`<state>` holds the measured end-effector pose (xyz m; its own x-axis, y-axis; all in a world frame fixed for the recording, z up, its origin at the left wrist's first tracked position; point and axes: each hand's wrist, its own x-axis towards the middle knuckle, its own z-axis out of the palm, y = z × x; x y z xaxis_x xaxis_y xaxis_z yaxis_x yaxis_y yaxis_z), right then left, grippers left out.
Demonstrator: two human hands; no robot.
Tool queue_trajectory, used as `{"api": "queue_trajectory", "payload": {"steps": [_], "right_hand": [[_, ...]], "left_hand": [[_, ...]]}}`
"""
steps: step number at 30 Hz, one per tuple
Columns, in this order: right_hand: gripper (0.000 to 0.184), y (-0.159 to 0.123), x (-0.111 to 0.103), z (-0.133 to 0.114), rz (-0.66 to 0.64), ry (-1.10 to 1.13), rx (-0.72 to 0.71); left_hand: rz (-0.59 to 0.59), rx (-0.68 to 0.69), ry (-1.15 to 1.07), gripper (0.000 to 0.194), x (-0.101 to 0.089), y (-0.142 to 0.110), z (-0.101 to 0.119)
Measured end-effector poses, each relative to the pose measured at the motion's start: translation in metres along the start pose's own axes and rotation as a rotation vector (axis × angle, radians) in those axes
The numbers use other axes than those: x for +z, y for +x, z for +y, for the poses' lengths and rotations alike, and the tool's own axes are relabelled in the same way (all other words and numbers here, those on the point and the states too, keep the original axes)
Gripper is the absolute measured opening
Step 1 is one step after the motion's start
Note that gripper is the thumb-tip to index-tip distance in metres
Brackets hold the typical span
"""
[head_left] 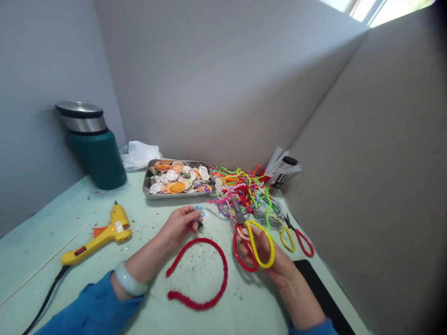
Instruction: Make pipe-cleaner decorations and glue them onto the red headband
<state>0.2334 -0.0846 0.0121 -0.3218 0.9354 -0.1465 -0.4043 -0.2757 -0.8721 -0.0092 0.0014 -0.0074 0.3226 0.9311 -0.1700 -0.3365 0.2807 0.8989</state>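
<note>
My left hand [179, 224] is closed in a pinch on a small blue-and-green craft piece [199, 214] just above the table. My right hand [268, 258] grips a pair of scissors with one red and one yellow handle [252, 242], blades pointing toward the pile of pipe cleaners. A red fuzzy headband [206, 272] lies curved on the table between my two hands. A pale bangle sits on my left wrist, with a blue sleeve behind it.
A yellow glue gun [101, 235] with a black cord lies left. A metal tray [176, 179] of shells and a dark green flask [94, 149] stand behind. Colourful pipe cleaners [244, 188] pile at right, beside a second pair of scissors [296, 235]. Grey partition walls surround the table.
</note>
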Motion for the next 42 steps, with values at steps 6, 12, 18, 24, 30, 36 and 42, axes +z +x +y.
{"api": "queue_trajectory", "payload": {"steps": [6,12,18,24,30,36,42], "right_hand": [[0.061,0.005,0.009,0.003,-0.075,0.275,0.093],[0.037,-0.029,0.027,0.021,0.125,0.378,0.085],[0.044,-0.073,0.037,0.02,0.035,-0.094,0.177],[0.053,-0.096,0.011,0.016,0.182,-0.478,0.106],[0.044,-0.106,0.002,-0.001,0.425,-0.758,-0.001],[0.055,-0.129,-0.01,-0.003,0.436,-0.543,0.011],[0.069,-0.123,-0.005,0.012,0.323,-0.206,-0.068]], "left_hand": [[0.015,-0.027,-0.043,0.023,-0.001,0.002,0.0],[0.003,-0.034,-0.049,0.023,-0.002,0.005,-0.003],[-0.005,-0.024,-0.022,0.023,-0.003,0.004,-0.004],[0.008,-0.009,-0.009,0.027,-0.001,0.001,-0.004],[0.011,0.009,0.001,0.026,-0.002,0.0,-0.005],[0.009,0.022,-0.002,0.028,-0.002,0.0,-0.006],[-0.028,0.023,0.03,0.027,0.001,-0.005,-0.003]]}}
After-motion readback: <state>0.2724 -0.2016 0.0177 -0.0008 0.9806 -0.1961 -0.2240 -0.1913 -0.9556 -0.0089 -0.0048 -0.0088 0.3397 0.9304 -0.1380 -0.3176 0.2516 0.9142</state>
